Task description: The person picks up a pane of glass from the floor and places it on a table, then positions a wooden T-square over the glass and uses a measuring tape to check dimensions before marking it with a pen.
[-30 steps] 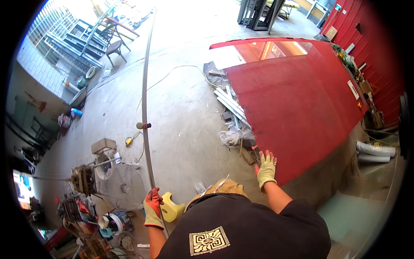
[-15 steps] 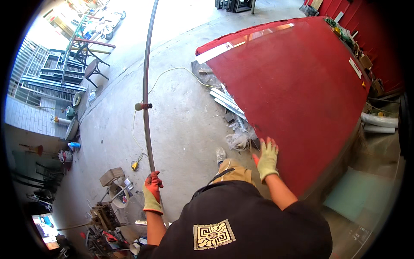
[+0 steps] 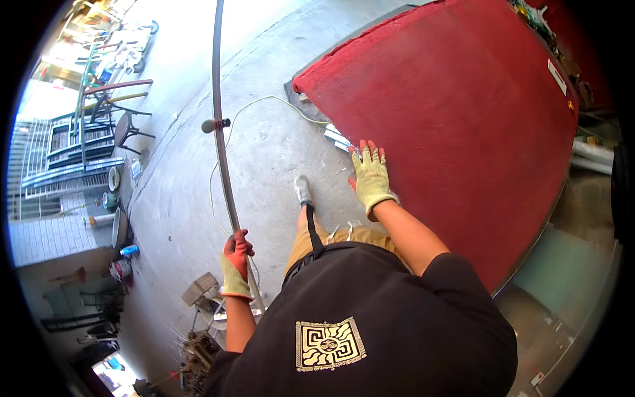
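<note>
My left hand (image 3: 237, 263), in a yellow-green glove with red-coated fingers, is closed around a long, thin metal bar (image 3: 220, 89). The bar runs from near my side to beyond the top of the view, and a round knob (image 3: 215, 126) sticks out across it partway up. In a matching glove, my right hand (image 3: 372, 177) lies with fingers spread on the near left edge of a large red-covered table (image 3: 456, 126). Nothing shows in its grip; the palm is hidden.
A pale cable (image 3: 264, 99) crosses the concrete floor. White strips (image 3: 338, 137) stick out beside the table. At the left are a chair (image 3: 126, 131) and stacked metal frames (image 3: 76, 149). A wooden block (image 3: 198, 288) sits near my left arm, and glass sheets (image 3: 555, 271) stand at the right.
I have moved forward along the red table. My right hand rests farther along its edge, still flat. The bar stays in my left hand, and the white band on the tabletop no longer shows.
</note>
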`<state>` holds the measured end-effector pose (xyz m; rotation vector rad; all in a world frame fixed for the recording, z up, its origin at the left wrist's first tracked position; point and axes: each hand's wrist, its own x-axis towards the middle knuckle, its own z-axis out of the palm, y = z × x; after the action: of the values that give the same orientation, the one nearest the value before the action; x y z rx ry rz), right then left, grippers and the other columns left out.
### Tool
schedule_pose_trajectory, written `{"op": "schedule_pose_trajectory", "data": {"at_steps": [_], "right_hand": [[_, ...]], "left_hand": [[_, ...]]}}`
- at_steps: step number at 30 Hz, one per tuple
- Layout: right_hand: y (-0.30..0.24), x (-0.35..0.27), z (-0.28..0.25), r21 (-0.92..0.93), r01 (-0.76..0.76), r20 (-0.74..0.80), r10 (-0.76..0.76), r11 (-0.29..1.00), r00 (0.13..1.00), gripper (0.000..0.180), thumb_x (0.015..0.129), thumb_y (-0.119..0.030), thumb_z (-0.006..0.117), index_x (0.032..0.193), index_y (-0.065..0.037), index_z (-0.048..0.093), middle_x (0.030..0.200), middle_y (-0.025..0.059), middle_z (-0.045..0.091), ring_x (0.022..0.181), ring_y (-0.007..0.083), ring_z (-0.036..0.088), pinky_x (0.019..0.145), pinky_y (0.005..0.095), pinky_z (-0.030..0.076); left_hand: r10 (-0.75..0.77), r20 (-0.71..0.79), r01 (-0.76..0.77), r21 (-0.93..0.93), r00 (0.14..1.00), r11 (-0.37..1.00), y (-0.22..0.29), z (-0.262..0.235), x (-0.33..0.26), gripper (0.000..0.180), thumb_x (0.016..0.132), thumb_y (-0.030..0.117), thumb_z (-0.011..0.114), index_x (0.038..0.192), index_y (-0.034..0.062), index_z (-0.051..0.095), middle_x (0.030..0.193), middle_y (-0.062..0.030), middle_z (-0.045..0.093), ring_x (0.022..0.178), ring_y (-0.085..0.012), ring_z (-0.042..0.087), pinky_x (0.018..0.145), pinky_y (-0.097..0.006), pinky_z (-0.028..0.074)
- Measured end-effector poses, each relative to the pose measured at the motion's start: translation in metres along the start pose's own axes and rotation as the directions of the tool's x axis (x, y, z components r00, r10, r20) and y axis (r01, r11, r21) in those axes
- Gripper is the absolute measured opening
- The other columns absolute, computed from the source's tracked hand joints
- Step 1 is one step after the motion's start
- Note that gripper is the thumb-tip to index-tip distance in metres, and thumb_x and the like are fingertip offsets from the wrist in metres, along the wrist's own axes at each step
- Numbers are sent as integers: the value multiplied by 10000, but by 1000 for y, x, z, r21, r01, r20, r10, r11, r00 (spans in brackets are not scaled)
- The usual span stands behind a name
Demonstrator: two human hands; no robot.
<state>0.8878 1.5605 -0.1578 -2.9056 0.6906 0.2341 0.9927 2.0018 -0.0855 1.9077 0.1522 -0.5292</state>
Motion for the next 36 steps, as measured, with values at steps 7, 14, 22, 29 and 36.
{"op": "schedule_pose_trajectory", "data": {"at_steps": [7, 14, 22, 29, 36], "right_hand": [[-34, 82, 11, -60, -202, -25, 200, 978, 979, 878, 1036, -354, 724, 1804, -209, 325, 1861, 171, 293, 1730, 384, 251, 1416, 582, 163], [-57, 128, 24, -153, -371, -50, 368, 916, 929, 708, 1103, -232, 541, 1788, -205, 366, 1840, 202, 334, 1705, 426, 304, 1409, 615, 168], [-59, 130, 34, -221, -366, -54, 364, 904, 930, 685, 1090, -195, 527, 1764, -172, 408, 1777, 271, 406, 1665, 463, 371, 1399, 632, 211], [-63, 110, 38, -124, -368, -61, 363, 922, 930, 679, 1062, -170, 570, 1732, -159, 462, 1749, 262, 455, 1643, 448, 415, 1393, 621, 236], [-72, 85, 17, 20, -366, -97, 366, 930, 926, 616, 1036, -190, 656, 1635, -92, 556, 1718, 262, 479, 1633, 457, 413, 1382, 595, 269]], "left_hand": [[-1, 165, -11, 77, 986, 997, 57, 1, 174, 695, 1136, 615, 641, 1339, -45, 717, 785, -1, 631, 717, -113, 612, 725, -292, 511], [7, 293, -40, 106, 956, 994, 101, -14, 304, 688, 1165, 606, 582, 1366, -41, 699, 782, 14, 625, 729, -96, 605, 756, -278, 492], [-11, 363, -40, 133, 932, 990, 113, -2, 366, 631, 1172, 552, 608, 1369, -41, 691, 775, 15, 615, 719, -94, 596, 736, -273, 500], [-75, 365, -18, 246, 928, 969, 129, 7, 374, 688, 1159, 590, 612, 1363, -60, 709, 758, 12, 595, 718, -97, 585, 752, -286, 498], [-33, 386, -69, 249, 922, 966, 150, 18, 371, 650, 1152, 556, 647, 1341, -59, 736, 766, 14, 607, 692, -89, 567, 676, -278, 488]]}}
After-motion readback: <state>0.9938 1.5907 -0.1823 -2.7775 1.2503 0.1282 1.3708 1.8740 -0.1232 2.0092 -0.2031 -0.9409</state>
